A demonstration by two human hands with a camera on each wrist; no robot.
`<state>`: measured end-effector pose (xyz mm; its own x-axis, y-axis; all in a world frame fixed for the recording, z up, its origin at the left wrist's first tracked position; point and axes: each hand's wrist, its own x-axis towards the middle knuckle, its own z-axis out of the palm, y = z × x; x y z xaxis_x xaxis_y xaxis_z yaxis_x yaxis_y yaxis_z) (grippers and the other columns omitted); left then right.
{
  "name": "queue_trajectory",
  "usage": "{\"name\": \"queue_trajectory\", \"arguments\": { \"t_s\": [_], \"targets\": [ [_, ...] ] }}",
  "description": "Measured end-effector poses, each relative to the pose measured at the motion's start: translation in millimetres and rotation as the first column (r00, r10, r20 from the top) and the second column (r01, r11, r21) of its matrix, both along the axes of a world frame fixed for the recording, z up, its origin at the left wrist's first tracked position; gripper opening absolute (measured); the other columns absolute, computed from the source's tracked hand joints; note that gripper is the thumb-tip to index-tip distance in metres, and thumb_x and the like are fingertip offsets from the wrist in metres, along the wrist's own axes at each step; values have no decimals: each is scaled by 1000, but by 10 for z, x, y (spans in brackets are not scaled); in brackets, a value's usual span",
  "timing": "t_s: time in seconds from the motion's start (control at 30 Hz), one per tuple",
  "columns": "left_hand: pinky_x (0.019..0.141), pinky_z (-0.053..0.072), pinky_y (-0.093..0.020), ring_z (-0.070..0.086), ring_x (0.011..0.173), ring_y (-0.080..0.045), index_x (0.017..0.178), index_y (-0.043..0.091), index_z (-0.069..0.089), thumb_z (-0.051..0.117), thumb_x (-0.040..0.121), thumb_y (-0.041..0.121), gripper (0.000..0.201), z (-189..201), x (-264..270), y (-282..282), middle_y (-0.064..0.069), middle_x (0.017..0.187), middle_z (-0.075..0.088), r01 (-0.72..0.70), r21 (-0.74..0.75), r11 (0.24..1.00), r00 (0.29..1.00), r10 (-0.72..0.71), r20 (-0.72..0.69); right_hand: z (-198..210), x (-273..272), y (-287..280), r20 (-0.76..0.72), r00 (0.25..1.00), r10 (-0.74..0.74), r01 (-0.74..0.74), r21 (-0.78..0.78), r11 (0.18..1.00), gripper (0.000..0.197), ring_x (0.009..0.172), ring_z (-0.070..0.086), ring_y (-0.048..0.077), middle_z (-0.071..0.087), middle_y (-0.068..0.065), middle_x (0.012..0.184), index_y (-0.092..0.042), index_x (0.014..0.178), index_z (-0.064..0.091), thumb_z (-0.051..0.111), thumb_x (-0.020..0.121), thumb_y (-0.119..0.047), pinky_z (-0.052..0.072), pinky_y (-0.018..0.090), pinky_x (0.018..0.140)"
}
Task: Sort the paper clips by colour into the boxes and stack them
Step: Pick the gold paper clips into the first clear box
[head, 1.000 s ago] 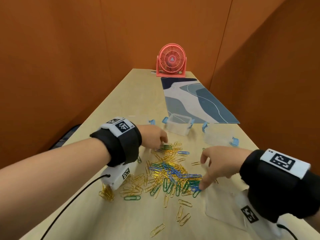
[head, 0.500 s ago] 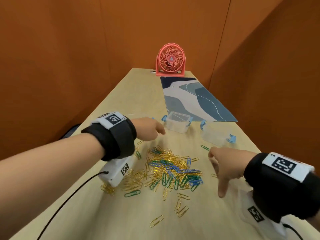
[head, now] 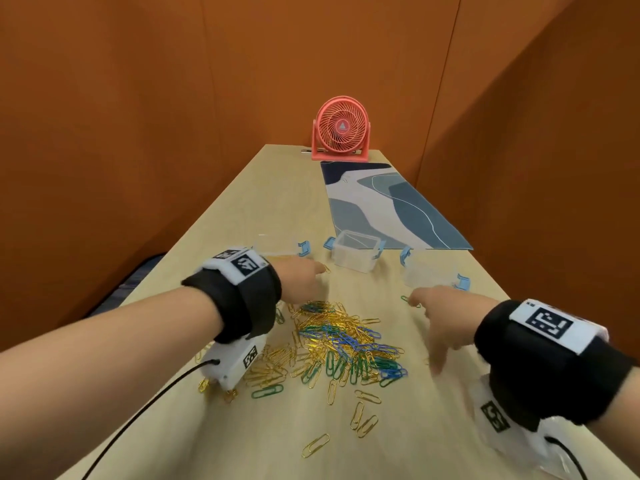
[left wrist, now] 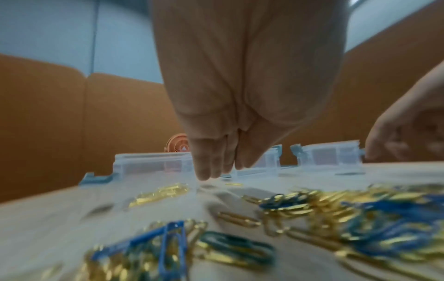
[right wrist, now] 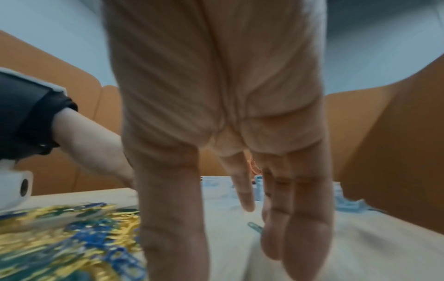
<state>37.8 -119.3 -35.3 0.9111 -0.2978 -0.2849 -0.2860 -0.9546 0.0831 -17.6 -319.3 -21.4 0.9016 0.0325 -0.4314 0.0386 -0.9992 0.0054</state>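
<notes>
A mixed pile of gold, green and blue paper clips [head: 341, 344] lies on the wooden table, blurred in the wrist views [left wrist: 336, 214] [right wrist: 72, 237]. Behind it stand three clear boxes with blue latches: left [head: 277, 249] [left wrist: 149, 164], middle [head: 356, 252], right [head: 429, 277] [left wrist: 329, 154]. My left hand [head: 320, 270] [left wrist: 216, 171] reaches toward the left box, fingers straight and together, a few gold clips [left wrist: 163, 192] at their tips. My right hand [head: 415, 301] [right wrist: 264, 218] lies flat before the right box, straight fingers beside one green clip [head: 408, 301] [right wrist: 254, 227].
A pink fan [head: 341, 129] stands at the table's far end, with a blue patterned mat [head: 391, 206] in front of it. Orange walls close in on both sides. Loose gold clips [head: 363, 414] lie nearer me. Cables trail from both wrist cameras.
Both hands have left the pile and moved away from me toward the boxes, the left toward the left box, the right toward the right box with a green clip at its fingertips.
</notes>
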Motion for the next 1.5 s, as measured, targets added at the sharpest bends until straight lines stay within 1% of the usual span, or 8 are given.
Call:
{"name": "queue_trajectory", "arguments": {
  "t_s": [0.17, 0.37, 0.53, 0.67, 0.87, 1.07, 1.23, 1.5],
  "targets": [
    [95, 38, -30, 46, 124, -27, 140, 11, 36, 38, 96, 14, 44, -19, 72, -205, -12, 139, 46, 24, 79, 997, 1000, -24, -1, -15, 50, -62, -42, 999, -14, 9, -115, 993, 92, 115, 56, 25, 48, 8, 136, -13, 141, 34, 83, 65, -28, 47, 31, 96],
    [105, 32, -29, 47, 122, -12, 131, 25, 53, 35, 90, 0, 51, 151, -25, -23, 5, 134, 53, 93, -59, 994, 984, -101, -149, -163, 53, 44, -42, 998, 55, -40, 293, 955, 80, 97, 57, 15, 57, -4, 116, -29, 132, 46, 84, 63, -18, 47, 28, 90],
    [79, 45, -17, 59, 95, -10, 119, 22, 59, 69, 81, 25, 40, 224, -236, 545, 7, 111, 62, -7, -69, 998, 998, 4, -56, -224, -7, 226, -13, 987, 162, -143, 403, 904, 72, 75, 55, 9, 58, -5, 101, -26, 124, 53, 86, 60, -23, 45, 18, 65],
    [71, 49, -20, 59, 94, -14, 121, 29, 50, 83, 60, 43, 71, 117, -450, 963, 8, 112, 57, -173, 117, 978, 958, 195, -212, -190, -42, 354, 93, 972, 217, -236, 372, 898, 75, 86, 52, 11, 53, -7, 108, -27, 128, 48, 82, 63, -41, 41, 21, 72],
    [63, 36, -8, 50, 77, -2, 116, 29, 59, 69, 81, 35, 36, -222, -540, 915, 13, 100, 56, -79, -193, 978, 996, 84, 18, -286, -56, 600, 211, 923, 320, -376, 330, 866, 49, 89, 46, 12, 48, -6, 102, -27, 118, 58, 76, 73, -35, 37, 22, 73],
    [78, 44, -16, 53, 87, -3, 111, 32, 61, 64, 80, 48, 35, -222, -571, 751, 13, 103, 53, 153, -360, 920, 977, -86, 195, -339, 20, 609, 269, 914, 303, -392, 400, 828, 24, 64, 44, 0, 60, -3, 93, -22, 100, 70, 71, 78, -12, 35, 11, 56],
    [81, 43, -19, 48, 92, -4, 121, 35, 57, 68, 75, 52, 51, -227, -553, 482, 11, 112, 50, 260, -271, 927, 965, -256, 51, -368, -8, 632, 338, 900, 275, -402, 401, 823, 25, 65, 49, 2, 63, -5, 85, -24, 92, 72, 57, 84, -6, 39, 12, 60],
    [59, 35, -5, 50, 69, 0, 93, 21, 68, 64, 85, 31, 13, -260, -476, 556, 10, 86, 61, 142, -311, 940, 982, -94, 166, -288, -84, 510, 420, 901, 104, -252, 313, 916, 23, 74, 56, 16, 60, -6, 73, -22, 70, 62, 45, 79, -9, 40, 22, 54]
  ]
}}
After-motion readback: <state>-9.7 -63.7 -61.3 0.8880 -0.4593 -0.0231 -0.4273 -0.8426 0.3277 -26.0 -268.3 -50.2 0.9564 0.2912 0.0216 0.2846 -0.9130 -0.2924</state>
